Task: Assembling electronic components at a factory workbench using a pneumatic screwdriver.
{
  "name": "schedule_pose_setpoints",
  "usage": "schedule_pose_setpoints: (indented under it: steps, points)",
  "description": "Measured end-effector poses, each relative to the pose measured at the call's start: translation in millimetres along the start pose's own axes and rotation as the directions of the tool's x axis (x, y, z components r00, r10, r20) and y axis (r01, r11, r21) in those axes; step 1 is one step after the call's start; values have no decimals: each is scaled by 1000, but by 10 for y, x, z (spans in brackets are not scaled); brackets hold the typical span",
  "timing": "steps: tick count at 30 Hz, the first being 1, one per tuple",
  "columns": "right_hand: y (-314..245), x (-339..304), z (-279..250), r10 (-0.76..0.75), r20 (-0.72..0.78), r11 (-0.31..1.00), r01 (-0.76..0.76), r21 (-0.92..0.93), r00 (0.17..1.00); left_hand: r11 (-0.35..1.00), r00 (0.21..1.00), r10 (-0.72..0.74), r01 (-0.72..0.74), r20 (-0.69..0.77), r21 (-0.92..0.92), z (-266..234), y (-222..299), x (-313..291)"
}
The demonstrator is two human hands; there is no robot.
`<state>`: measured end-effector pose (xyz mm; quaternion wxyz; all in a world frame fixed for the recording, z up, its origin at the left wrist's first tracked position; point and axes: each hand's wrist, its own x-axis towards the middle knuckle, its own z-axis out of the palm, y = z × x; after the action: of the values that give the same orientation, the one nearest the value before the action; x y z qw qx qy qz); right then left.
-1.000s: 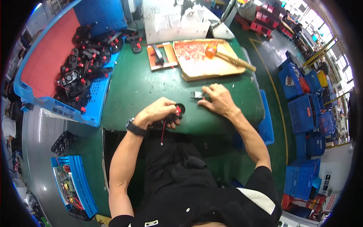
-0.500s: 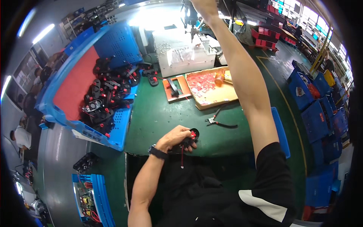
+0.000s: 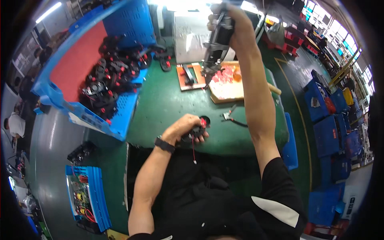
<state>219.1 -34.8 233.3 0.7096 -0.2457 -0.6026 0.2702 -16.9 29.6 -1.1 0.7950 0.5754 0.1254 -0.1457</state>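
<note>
Near the table's front edge, my left hand [image 3: 185, 127] is closed around a small black plastic part [image 3: 197, 133] with a red piece on it. A thin red wire with a white plug dangles from that part. My right hand [image 3: 236, 20] is raised at the far side, gripping a power screwdriver [image 3: 218, 46] whose tip points down over the table. Beneath the tip lie an orange-red frame [image 3: 181, 80] with a black curved piece and a cardboard tray [image 3: 230, 94] of small red parts. Wire cutters [image 3: 236, 120] rest on the table right of my left hand.
A large blue crate [image 3: 76, 106] on the left holds many black parts with red bits. Behind the table's middle stands a pale metal box [image 3: 188, 34]. A smaller blue bin [image 3: 290, 140] is at the right edge. Blue crates [image 3: 326, 136] stand across the aisle.
My right hand has come down from the top edge and back toward me, with the power screwdriver now in its grip. The left hand still holds the black part. The whole view has shifted slightly.
</note>
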Motion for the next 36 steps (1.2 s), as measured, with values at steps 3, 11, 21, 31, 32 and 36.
schedule_pose_setpoints:
  steps: [3, 11, 21, 31, 32, 36]
  points:
    - [-36, -190, -123, -72, 276, 995, 50, 86, 958, 1000, 1000, -10, 10, 12, -15, -15, 52, 37]
    - [-182, -1104, 936, -385, -484, 826, 59, -561, 786, 994, 998, 52, -49, 35, -94, -69, -19, 7]
    - [343, -1332, 1091, -306, -477, 821, -25, -570, 824, 996, 1000, 27, -26, 12, -91, -48, -44, -12]
    - [349, -1369, 1081, -257, -457, 800, -78, -594, 852, 997, 1000, 10, -11, -14, -79, -13, 7, -6]
    - [331, -1369, 1074, -277, -429, 756, -80, -649, 860, 997, 1000, 7, -8, -13, -78, -6, 10, -4]
    - [376, -1366, 1089, -302, -424, 730, -79, -679, 854, 999, 999, 11, -12, -36, -37, -15, -19, 5]
